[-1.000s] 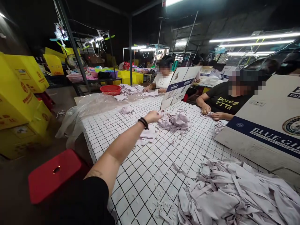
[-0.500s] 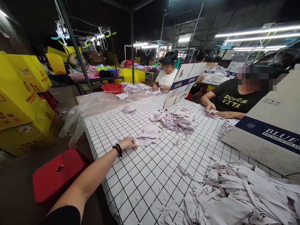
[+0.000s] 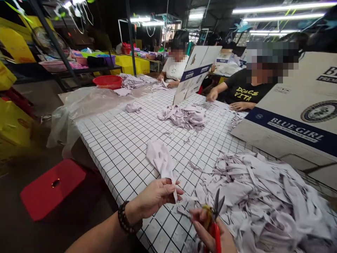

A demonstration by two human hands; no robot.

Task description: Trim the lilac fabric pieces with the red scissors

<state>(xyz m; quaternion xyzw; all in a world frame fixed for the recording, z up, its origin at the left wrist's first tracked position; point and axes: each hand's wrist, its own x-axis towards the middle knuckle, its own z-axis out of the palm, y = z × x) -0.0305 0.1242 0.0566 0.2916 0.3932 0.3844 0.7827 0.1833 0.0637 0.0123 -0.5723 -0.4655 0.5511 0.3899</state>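
Head view: holding pale lilac cloth piece (image 3: 160,156) by one end in left hand (image 3: 155,196), trailing onto white, black-gridded tablecloth (image 3: 118,140), clear of left edge. Gripping red-and-yellow-handled scissors (image 3: 217,233) in right hand (image 3: 205,228), with blades parted. Have open room left of cloth; blocked rightward by tangled lilac cloth heap (image 3: 265,203). Reading "BLUE GIRL" on white-and-navy cardboard box (image 3: 286,119), "DOLCE VITA" on co-worker's black T-shirt (image 3: 249,88). See red plastic stool (image 3: 47,195) beside tablecloth.

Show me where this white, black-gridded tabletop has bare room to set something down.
Bare: the tabletop between its left edge, the crumpled lilac cloth and the pale lilac piece in your left hand. Crowded: the right, with a large pale lilac fabric heap, white cardboard box, and your right hand holding red-handled metal scissors.
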